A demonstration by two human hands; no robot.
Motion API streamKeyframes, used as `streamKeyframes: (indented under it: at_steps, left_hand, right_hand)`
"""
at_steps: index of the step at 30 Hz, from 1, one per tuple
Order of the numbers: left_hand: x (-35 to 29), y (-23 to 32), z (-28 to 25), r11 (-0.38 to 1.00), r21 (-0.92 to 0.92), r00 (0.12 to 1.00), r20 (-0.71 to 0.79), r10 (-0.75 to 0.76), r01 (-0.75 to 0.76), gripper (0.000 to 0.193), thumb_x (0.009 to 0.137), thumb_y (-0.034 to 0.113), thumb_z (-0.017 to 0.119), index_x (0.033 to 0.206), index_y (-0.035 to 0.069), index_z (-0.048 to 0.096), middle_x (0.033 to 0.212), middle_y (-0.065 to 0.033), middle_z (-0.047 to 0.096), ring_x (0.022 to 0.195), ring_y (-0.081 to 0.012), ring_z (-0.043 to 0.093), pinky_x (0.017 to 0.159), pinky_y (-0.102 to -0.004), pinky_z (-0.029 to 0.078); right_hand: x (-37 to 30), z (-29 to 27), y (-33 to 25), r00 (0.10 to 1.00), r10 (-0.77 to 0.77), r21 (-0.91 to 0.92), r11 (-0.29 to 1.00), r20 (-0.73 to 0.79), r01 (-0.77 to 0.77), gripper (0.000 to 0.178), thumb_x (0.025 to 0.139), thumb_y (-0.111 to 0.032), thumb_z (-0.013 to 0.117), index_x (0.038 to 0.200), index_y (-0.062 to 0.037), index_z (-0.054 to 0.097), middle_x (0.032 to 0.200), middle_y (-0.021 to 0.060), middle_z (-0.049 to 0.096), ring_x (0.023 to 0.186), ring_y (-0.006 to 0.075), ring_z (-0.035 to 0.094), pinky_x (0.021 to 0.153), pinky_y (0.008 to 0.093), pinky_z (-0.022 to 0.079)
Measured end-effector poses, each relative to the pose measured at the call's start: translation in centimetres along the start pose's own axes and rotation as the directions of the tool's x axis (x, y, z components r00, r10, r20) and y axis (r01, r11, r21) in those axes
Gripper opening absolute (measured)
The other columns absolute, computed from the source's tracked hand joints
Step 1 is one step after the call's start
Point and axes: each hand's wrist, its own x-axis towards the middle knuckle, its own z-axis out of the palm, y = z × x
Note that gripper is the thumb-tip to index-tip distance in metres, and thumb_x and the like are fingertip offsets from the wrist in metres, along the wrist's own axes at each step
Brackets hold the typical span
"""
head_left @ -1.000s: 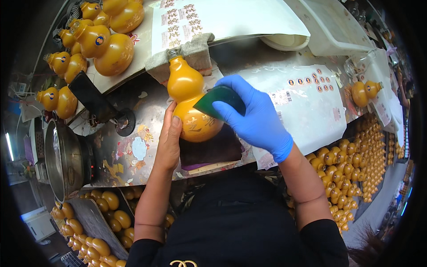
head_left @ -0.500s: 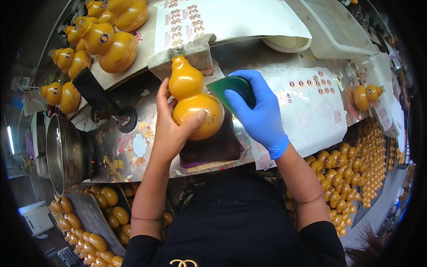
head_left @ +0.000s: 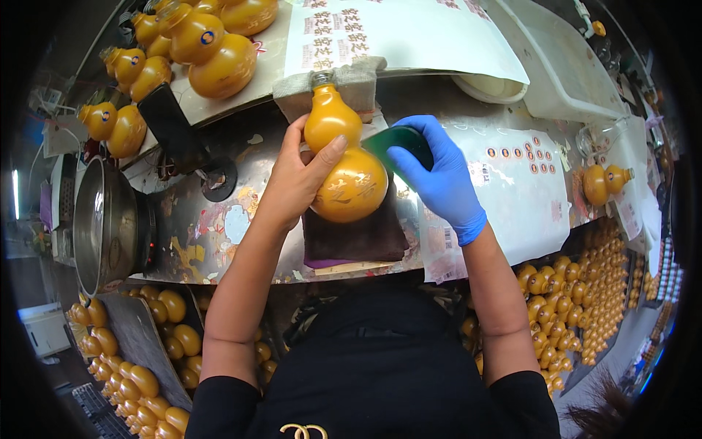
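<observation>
A glossy yellow gourd-shaped bottle lies tilted in front of me, with darker golden characters on its lower bulb. Its clear neck points away, against a folded grey cloth. My bare left hand grips it at the waist from the left, thumb across the front. In a blue glove, my right hand pinches a green scraper. The scraper's edge is close to the bottle's right side at the waist; I cannot tell whether they touch. Under the lower bulb is a dark folded cloth.
Sheets of printed decals lie right of my glove, and another sheet lies beyond the bottle. A phone on a stand and a metal pan are at left. More gourd bottles stand at far left, with many below the table.
The bottle has turned, bringing more of its golden characters to the front. My left thumb has shifted from the lower bulb up to the waist. The whole view has moved slightly.
</observation>
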Motion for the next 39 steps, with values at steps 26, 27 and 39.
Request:
streamKeyframes:
  at_steps: [26, 27, 39]
  left_hand:
    - [-3.2, -5.6, -1.8, 0.733, 0.486, 0.851, 0.045, 0.524, -0.476, 0.108, 0.065, 0.015, 0.084, 0.151, 0.01, 0.019, 0.128, -0.0217, 0.052, 0.118, -0.0367, 0.052, 0.1, -0.0406, 0.042]
    - [-3.5, -5.4, -1.6, 0.719, 0.487, 0.835, 0.039, 0.548, -0.495, 0.108, 0.065, 0.013, 0.083, 0.151, 0.008, 0.019, 0.126, -0.0222, 0.053, 0.117, -0.0376, 0.053, 0.099, -0.0414, 0.042]
    - [-4.1, -6.1, -1.1, 0.738, 0.519, 0.866, 0.009, 0.5, -0.432, 0.118, 0.06, 0.01, 0.084, 0.151, 0.005, 0.009, 0.132, -0.0229, 0.046, 0.121, -0.0394, 0.046, 0.104, -0.0427, 0.038]
  right_hand:
    - [-5.3, 4.4, -5.2, 0.606, -0.44, -0.588, 0.195, 0.663, 0.785, 0.038, 0.066, -0.008, 0.069, 0.103, -0.0179, 0.069, 0.105, -0.0031, 0.063, 0.079, 0.0139, 0.056, 0.058, 0.0258, 0.042]
    - [-5.6, 4.6, -6.1, 0.593, -0.505, -0.597, 0.177, 0.627, 0.783, 0.038, 0.064, -0.006, 0.072, 0.1, -0.0178, 0.071, 0.102, -0.0026, 0.064, 0.077, 0.014, 0.056, 0.058, 0.0256, 0.042]
    - [1.9, 5.1, -7.0, 0.896, -0.163, -0.483, 0.795, 0.413, 0.367, 0.026, 0.081, -0.01, 0.07, 0.105, -0.0049, 0.06, 0.09, 0.0174, 0.062, 0.081, 0.0358, 0.062, 0.072, 0.0373, 0.051]
